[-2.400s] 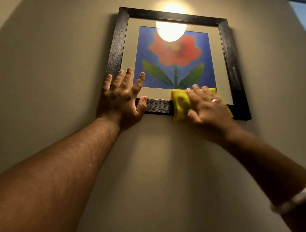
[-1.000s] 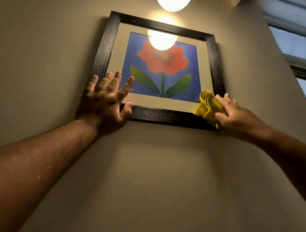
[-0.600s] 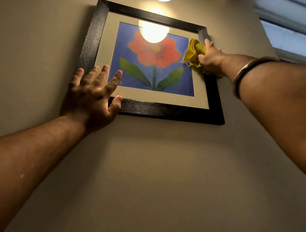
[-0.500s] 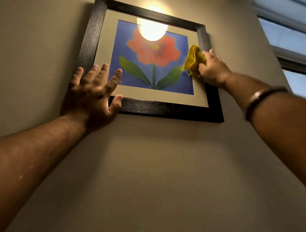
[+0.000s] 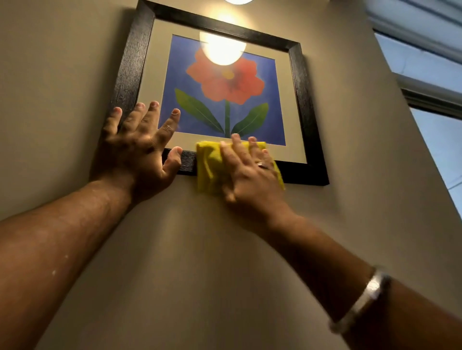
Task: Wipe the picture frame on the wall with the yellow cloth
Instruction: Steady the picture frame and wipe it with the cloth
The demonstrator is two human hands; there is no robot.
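A black picture frame (image 5: 301, 82) hangs on the beige wall, holding a red flower on blue behind glass. My left hand (image 5: 140, 147) lies flat with fingers spread over the frame's lower left corner. My right hand (image 5: 247, 172) presses the folded yellow cloth (image 5: 208, 165) flat against the middle of the frame's bottom bar. The cloth hangs a little below the bar onto the wall. The hand covers most of the cloth's right half.
A ceiling lamp (image 5: 237, 1) glows above, and its bright reflection (image 5: 222, 51) sits on the glass. A window with a pale frame (image 5: 425, 70) runs along the right edge. Bare wall (image 5: 200, 262) fills the space below the picture.
My right hand has carried the cloth from the frame's right side bar down to the middle of the bottom bar. My left hand has stayed on the lower left corner.
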